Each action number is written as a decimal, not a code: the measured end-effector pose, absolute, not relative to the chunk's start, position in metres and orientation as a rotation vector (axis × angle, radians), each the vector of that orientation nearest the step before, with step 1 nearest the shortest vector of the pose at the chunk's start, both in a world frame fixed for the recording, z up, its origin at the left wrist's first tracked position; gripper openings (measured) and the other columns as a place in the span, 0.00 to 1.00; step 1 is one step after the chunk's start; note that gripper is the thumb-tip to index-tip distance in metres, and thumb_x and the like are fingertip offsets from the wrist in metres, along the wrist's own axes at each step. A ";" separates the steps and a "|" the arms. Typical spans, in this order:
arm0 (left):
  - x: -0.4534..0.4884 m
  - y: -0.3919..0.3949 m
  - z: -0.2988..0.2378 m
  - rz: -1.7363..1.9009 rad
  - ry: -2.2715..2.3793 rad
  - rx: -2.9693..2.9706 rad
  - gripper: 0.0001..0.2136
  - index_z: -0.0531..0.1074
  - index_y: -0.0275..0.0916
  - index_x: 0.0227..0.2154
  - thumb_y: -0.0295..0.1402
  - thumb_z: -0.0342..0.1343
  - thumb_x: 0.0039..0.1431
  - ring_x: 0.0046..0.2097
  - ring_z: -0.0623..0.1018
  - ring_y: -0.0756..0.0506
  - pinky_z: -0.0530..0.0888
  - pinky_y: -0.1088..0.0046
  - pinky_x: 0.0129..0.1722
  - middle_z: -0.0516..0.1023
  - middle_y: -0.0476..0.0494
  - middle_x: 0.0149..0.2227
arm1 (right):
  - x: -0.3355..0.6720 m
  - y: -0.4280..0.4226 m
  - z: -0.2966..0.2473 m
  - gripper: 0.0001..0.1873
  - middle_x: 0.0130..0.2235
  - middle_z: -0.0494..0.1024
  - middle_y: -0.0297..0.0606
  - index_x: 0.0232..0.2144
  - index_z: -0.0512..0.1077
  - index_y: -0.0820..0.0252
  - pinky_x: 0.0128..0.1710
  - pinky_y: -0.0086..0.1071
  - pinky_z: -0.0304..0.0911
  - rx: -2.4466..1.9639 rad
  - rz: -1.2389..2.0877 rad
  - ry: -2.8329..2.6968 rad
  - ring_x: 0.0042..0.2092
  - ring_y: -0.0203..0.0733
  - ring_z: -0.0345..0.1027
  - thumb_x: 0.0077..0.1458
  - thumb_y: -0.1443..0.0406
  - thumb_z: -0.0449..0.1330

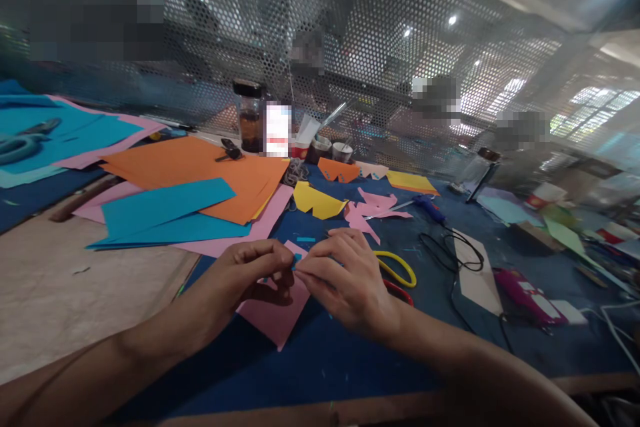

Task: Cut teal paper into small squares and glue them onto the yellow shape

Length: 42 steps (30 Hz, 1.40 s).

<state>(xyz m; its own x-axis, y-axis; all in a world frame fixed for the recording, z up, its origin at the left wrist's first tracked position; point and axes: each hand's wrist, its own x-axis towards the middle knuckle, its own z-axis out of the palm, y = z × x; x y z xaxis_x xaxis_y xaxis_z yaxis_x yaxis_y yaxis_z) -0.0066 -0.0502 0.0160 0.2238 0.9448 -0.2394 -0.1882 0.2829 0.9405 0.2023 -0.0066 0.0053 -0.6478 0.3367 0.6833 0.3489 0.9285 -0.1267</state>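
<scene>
A tiny piece of blue paper (297, 260) is pinched between the fingertips of my left hand (260, 270) and my right hand (345, 273), which meet in front of me. Beneath them a pink sheet of paper (280, 323) lies on the blue tabletop, partly covered by my left hand. Scissors with a yellow handle loop (400, 267) and a red one rest behind my right hand; their blades are mostly hidden. Just beyond my fingers is a small blue paper strip (306, 239).
Orange sheets (175, 163) and blue sheets (165, 210) are stacked at left. Yellow (317, 200) and pink cut-outs (373, 207) lie ahead. A glue gun (430, 208) with a black cord is at right. Jars and cups stand before a perforated metal screen (350, 33).
</scene>
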 end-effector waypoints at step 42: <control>-0.005 -0.051 0.016 1.072 1.112 1.239 0.09 0.78 0.40 0.28 0.38 0.63 0.60 0.32 0.80 0.48 0.80 0.73 0.36 0.80 0.48 0.28 | 0.191 -0.017 0.004 0.05 0.35 0.82 0.32 0.34 0.75 0.54 0.46 0.40 0.66 -0.677 0.437 -2.067 0.41 0.42 0.73 0.63 0.68 0.66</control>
<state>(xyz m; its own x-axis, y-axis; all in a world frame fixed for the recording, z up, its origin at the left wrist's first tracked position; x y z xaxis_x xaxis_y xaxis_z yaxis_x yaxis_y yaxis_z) -0.0054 -0.0511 0.0159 0.1489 0.9880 -0.0418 -0.0056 0.0431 0.9991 0.1911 -0.0170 0.0041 -0.4542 0.6129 0.6465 0.2986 0.7885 -0.5377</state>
